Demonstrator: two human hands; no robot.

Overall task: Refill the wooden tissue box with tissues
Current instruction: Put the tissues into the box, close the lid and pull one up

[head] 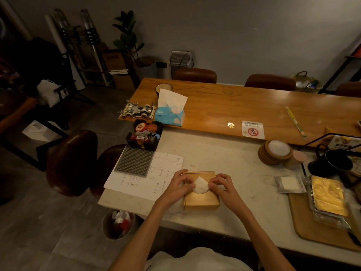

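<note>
A square wooden tissue box (202,199) sits on the pale marble counter (244,192) right in front of me. A white tissue (200,185) pokes up from the round hole in its lid. My left hand (180,184) rests on the box's left side, its fingertips pinching the tissue's left edge. My right hand (220,184) pinches the tissue's right edge from the other side. A blue soft pack of tissues (169,114), one sheet sticking up, stands on the wooden table (234,106) behind the counter.
Printed paper sheets (146,178) and a grey studded mat (134,161) lie left of the box. A black organiser (145,136) and toy car (136,110) lie beyond. Coasters (276,152), a black mug (332,163) and a tray (320,225) crowd the right. A waste bin (119,223) stands below.
</note>
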